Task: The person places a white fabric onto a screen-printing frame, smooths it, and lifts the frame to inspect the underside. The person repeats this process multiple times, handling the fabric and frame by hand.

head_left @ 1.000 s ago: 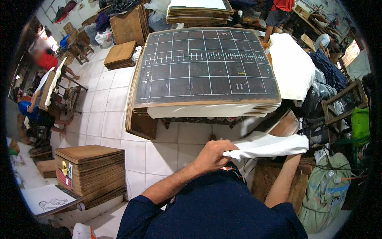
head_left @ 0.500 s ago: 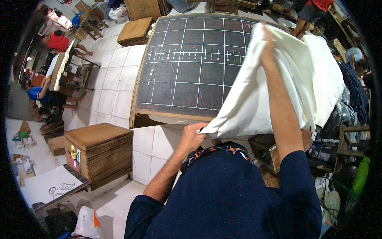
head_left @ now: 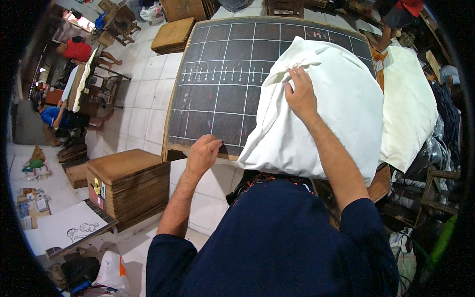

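A white cloth lies loosely folded over the right part of a dark board table marked with white grid lines. Its near edge hangs toward my body, and creases gather along its left side. My right hand rests on the upper left of this cloth, fingers apart and pressed onto the creases. Over the table's near edge, left of the cloth and apart from it, is my left hand. Its fingers are curled together, with nothing visible in them.
More cream cloth is piled just right of the table. A stack of brown boards stands at the lower left, beside a sheet with a line drawing. Another board stack sits behind. Two people work at a table far left.
The cloth, raised and stretched between both hands before, now lies down on the table. My left hand has let go of its corner and moved left; my right hand has come nearer and lower.
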